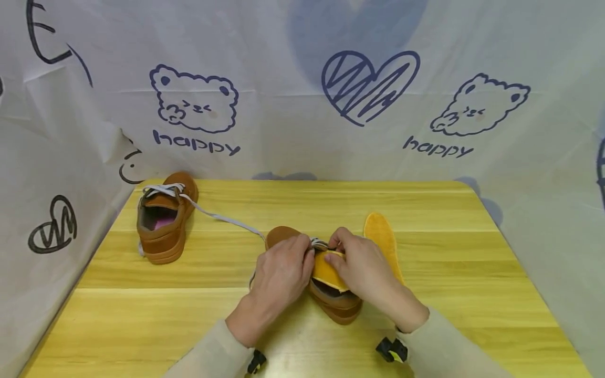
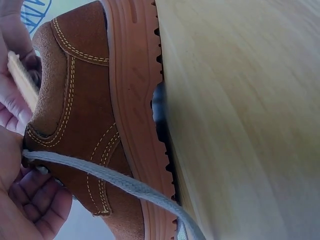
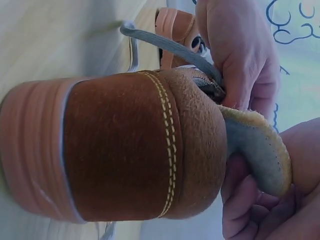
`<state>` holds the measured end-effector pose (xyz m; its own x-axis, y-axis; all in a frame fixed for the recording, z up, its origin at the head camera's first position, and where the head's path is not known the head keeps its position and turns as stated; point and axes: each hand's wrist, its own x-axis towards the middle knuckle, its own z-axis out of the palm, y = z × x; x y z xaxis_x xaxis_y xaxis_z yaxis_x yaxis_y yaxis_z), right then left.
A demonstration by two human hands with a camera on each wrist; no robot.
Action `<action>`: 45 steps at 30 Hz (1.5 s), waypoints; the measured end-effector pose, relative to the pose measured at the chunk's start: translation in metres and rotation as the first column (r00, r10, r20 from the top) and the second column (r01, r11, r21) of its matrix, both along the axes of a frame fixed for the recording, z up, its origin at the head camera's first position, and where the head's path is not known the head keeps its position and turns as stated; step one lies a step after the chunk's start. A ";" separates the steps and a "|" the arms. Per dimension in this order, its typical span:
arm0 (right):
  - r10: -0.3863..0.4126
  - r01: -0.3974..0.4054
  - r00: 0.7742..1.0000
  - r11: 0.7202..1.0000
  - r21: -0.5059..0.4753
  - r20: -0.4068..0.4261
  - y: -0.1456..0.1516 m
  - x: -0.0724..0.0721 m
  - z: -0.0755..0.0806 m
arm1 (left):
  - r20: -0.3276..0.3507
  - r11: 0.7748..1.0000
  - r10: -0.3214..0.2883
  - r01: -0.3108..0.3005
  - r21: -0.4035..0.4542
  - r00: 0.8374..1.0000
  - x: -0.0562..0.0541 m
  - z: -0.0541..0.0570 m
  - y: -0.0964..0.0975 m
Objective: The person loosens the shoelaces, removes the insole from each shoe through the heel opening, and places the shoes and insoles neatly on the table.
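Observation:
A brown shoe [image 1: 336, 307] with yellow stitching stands near the middle of the table, its heel toward me. A yellow fuzzy insole [image 1: 328, 271] sticks up out of its opening; the grey underside of that insole [image 3: 260, 155] shows in the right wrist view. My left hand [image 1: 285, 268] grips the shoe's left opening edge by the lace eyelets. With thumb and fingers my right hand [image 1: 366, 265] pinches the insole near the laces. The front part of the insole is hidden inside the shoe. A loose grey lace [image 2: 115, 177] hangs down the shoe's side.
A second brown shoe [image 1: 163, 244] stands at the back left, with white laces and something pink inside. Another yellow insole [image 1: 382, 234] lies flat on the wooden table [image 1: 156, 315], just beyond my right hand. A white cloth with drawings [image 1: 279, 121] hangs behind the table.

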<state>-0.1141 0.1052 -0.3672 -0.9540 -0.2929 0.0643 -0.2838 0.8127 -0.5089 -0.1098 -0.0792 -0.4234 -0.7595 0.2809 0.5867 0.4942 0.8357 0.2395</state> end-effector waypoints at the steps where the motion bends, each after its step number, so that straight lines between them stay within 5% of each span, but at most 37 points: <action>1: -0.006 0.006 1.000 1.000 0.005 0.015 0.001 0.001 0.001 | 0.003 1.000 0.001 -0.001 0.004 1.000 0.000 0.000 0.000; 10: 0.050 -0.054 0.998 0.984 0.172 0.028 0.016 0.008 0.013 | 0.053 0.999 0.023 -0.024 0.035 0.998 0.000 0.005 0.000; 19: 0.144 -0.165 0.986 0.883 0.440 0.082 0.014 0.024 0.016 | 0.093 0.998 0.059 -0.060 0.003 0.994 0.006 0.014 0.002; 26: 0.195 -0.156 0.981 0.835 0.527 -0.017 0.013 0.024 0.016 | 0.111 0.996 0.083 -0.084 0.002 0.990 0.012 0.020 0.004; 30: 0.229 -0.139 0.967 0.835 0.533 -0.107 0.014 0.024 0.015 | 0.123 0.996 0.088 -0.090 0.003 0.988 0.012 0.019 0.003; 36: 0.301 -0.119 0.917 0.833 0.541 -0.261 0.018 0.029 0.009 | 0.093 0.997 0.077 -0.078 0.017 0.993 0.011 0.014 0.002; 45: 0.338 -0.113 0.874 0.841 0.530 -0.349 0.028 0.032 0.004 | 0.035 0.998 0.061 -0.061 0.010 0.998 0.011 0.007 0.000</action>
